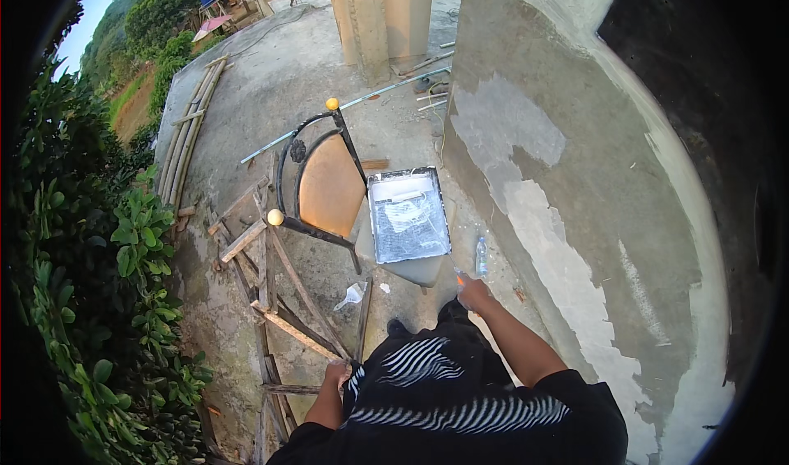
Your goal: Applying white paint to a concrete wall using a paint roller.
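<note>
My right hand grips the orange handle of a paint roller. The roller's thin rod runs up across the paint tray, and its head lies in white paint near the tray's far end. That black-rimmed tray rests on the seat of a chair with a black metal frame, a tan back and yellow knobs. My left hand hangs low beside my leg, close to weathered wooden boards; its fingers are too small and partly hidden to read. A whitish scraper or brush lies on the ground before it.
At right stands a grey rendered wall with white paint patches. A plastic bottle is at its foot. Rough timber framing fills the left side, near bamboo poles and leafy shrubs. A blue pipe crosses behind the chair.
</note>
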Demonstrator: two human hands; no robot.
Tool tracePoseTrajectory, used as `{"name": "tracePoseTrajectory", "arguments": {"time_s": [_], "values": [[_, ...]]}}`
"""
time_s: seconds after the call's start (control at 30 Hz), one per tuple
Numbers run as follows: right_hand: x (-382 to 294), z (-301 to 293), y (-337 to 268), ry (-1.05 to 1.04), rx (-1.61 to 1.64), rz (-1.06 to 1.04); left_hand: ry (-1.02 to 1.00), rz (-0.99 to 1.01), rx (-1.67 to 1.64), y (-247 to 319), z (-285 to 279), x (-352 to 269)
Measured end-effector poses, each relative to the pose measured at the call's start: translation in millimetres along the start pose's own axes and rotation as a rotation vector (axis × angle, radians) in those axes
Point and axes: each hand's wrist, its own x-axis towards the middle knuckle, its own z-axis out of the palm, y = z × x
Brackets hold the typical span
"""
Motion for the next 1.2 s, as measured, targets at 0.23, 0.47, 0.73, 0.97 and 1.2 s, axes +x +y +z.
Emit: {"name": "tracePoseTrajectory", "arguments": {"time_s": [0.23,0.47,0.73,0.97,1.2], "values": [[-29,8,21,0.065,-0.028,-0.043,0.304,0.087,-1.028,10,-31,6],[41,8,-7,0.046,-0.079,-0.001,0.070,-0.305,-1.266,28,-52,26],[-33,-5,-9,-0.018,-0.064,-0.095,0.610,0.300,-0.824,-7,21,36],[-73,11,48,0.011,-0.142,-0.033,0.146,-0.361,-1.196,30,-40,4],[0,22,-8,0.109,-0.072,-0.036,0.019,-0.065,-0.452,11,-26,15]]}}
